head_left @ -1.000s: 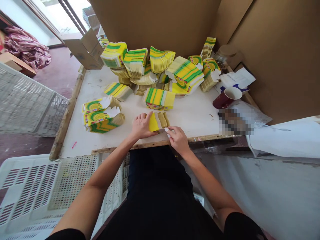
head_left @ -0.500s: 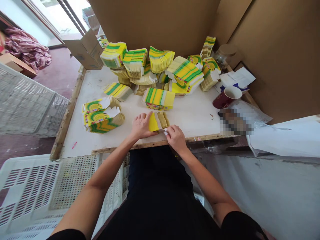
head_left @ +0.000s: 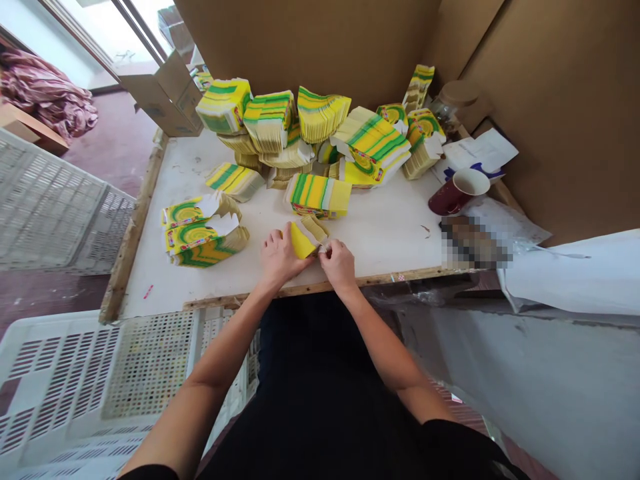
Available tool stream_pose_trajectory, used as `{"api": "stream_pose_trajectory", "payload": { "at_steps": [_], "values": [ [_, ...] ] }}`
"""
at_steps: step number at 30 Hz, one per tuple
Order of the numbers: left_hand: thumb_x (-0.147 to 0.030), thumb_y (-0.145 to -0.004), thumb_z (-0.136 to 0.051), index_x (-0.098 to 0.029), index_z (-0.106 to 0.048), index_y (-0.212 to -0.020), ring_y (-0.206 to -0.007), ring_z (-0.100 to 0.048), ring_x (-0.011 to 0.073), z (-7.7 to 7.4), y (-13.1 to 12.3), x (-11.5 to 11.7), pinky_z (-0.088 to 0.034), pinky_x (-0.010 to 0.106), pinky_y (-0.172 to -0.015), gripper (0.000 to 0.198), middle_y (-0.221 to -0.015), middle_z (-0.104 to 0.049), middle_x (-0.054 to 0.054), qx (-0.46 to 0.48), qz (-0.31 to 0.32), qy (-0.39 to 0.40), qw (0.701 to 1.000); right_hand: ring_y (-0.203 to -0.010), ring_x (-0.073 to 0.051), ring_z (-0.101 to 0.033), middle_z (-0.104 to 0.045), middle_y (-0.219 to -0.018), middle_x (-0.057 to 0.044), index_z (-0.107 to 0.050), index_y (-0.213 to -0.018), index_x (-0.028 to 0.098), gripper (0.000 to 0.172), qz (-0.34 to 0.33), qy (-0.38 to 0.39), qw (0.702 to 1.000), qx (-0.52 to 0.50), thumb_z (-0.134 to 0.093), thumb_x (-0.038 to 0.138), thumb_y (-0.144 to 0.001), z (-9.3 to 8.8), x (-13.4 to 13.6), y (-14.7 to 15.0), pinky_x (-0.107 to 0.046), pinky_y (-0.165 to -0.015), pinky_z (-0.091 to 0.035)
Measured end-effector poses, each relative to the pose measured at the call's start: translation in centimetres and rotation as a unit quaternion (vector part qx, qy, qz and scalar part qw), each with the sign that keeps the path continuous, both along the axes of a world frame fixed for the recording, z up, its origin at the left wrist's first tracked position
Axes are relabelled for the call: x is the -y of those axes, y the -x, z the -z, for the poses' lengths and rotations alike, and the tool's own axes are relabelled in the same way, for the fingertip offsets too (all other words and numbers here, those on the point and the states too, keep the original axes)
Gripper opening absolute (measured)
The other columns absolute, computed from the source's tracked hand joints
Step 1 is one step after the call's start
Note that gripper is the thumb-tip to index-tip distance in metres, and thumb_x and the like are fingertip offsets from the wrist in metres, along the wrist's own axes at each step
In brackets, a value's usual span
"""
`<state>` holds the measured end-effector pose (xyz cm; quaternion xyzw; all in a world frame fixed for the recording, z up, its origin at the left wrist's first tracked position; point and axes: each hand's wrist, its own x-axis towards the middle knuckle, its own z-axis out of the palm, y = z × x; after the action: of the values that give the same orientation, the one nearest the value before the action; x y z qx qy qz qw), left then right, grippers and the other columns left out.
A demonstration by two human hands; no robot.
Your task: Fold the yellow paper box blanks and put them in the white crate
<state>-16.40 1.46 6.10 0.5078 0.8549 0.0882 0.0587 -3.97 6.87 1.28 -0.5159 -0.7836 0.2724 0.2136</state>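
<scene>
My left hand (head_left: 281, 256) is wrapped round the left side of a small stack of yellow folded cartons (head_left: 303, 240) near the table's front edge. At the stack's right end, my right hand (head_left: 339, 263) pinches a pale edge or flap; its fingertips hide just what part it is. Right behind the hands lies a bundle of flat green-and-yellow cartons (head_left: 318, 196). Two more bundles with round green printing (head_left: 200, 233) stand to the left, touching each other.
Several carton stacks (head_left: 273, 123) are piled along the back against a cardboard wall (head_left: 310, 47). On the right are a maroon mug (head_left: 453, 195), a lidded jar (head_left: 453, 103) and a plastic bag (head_left: 520, 220). White plastic crates (head_left: 45, 387) stand below left. A wooden strip (head_left: 220, 302) edges the table.
The small carton stack has turned and tilted, its right end now pointing more away from me. My right hand has shifted left and slightly nearer my left hand.
</scene>
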Motion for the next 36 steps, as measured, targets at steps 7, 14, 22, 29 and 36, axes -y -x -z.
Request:
{"api": "stream_pose_trajectory", "payload": {
  "at_steps": [7, 14, 22, 29, 36],
  "values": [
    [-0.051, -0.063, -0.068, -0.013, -0.038, -0.136, -0.101, -0.054, 0.0386, -0.5, -0.2, -0.1, -0.039, 0.047, -0.084, 0.088, -0.108, -0.057, 0.018, -0.015, 0.006, 0.023, 1.000, -0.084, -0.023, -0.065, -0.069, -0.086, -0.011, -0.063, -0.087, 0.017, 0.019, -0.031, 0.035, 0.992, -0.113, -0.045, 0.012, -0.081, 0.6, 3.3, 0.3, -0.035, -0.077, -0.052],
    [-0.059, -0.065, -0.066, -0.013, -0.034, -0.138, -0.106, -0.053, 0.0351, -1.5, 0.6, 0.2, -0.039, 0.043, -0.089, 0.092, -0.116, -0.056, 0.018, -0.030, 0.074, 0.089, 0.993, -0.089, -0.024, -0.063, -0.066, -0.097, -0.011, -0.061, -0.096, 0.018, 0.024, -0.062, 0.032, 0.995, -0.072, -0.055, 0.016, -0.073, -0.4, 1.4, -1.6, -0.036, -0.081, -0.051],
    [-0.068, -0.068, -0.060, -0.012, -0.034, -0.140, -0.109, -0.052, 0.0338, -1.2, 0.5, 1.4, -0.037, 0.041, -0.093, 0.096, -0.121, -0.054, 0.019, -0.033, 0.099, 0.081, 0.991, -0.077, -0.021, -0.060, -0.065, -0.082, -0.007, -0.054, -0.082, 0.021, 0.016, -0.115, 0.027, 0.991, -0.059, -0.044, 0.012, -0.073, -0.5, 0.5, -2.8, -0.030, -0.071, -0.045],
    [-0.071, -0.075, -0.050, -0.013, -0.036, -0.140, -0.111, -0.051, 0.0325, -1.1, 0.7, 1.2, -0.035, 0.041, -0.095, 0.088, -0.120, -0.055, 0.017, -0.025, 0.091, 0.065, 0.993, -0.064, -0.016, -0.052, -0.059, -0.070, -0.002, -0.050, -0.075, 0.022, 0.009, -0.168, 0.045, 0.983, -0.057, -0.045, 0.015, -0.073, -1.2, 0.6, -4.8, -0.026, -0.064, -0.039],
    [-0.067, -0.076, -0.052, -0.015, -0.036, -0.141, -0.111, -0.051, 0.0317, -1.3, 0.5, 1.0, -0.036, 0.041, -0.096, 0.085, -0.121, -0.055, 0.016, -0.014, 0.074, 0.072, 0.994, -0.065, -0.014, -0.053, -0.060, -0.072, -0.001, -0.055, -0.078, 0.020, 0.006, -0.264, 0.083, 0.960, -0.034, -0.050, 0.017, -0.076, -2.2, 0.5, -7.2, -0.025, -0.064, -0.039]
  ]
}}
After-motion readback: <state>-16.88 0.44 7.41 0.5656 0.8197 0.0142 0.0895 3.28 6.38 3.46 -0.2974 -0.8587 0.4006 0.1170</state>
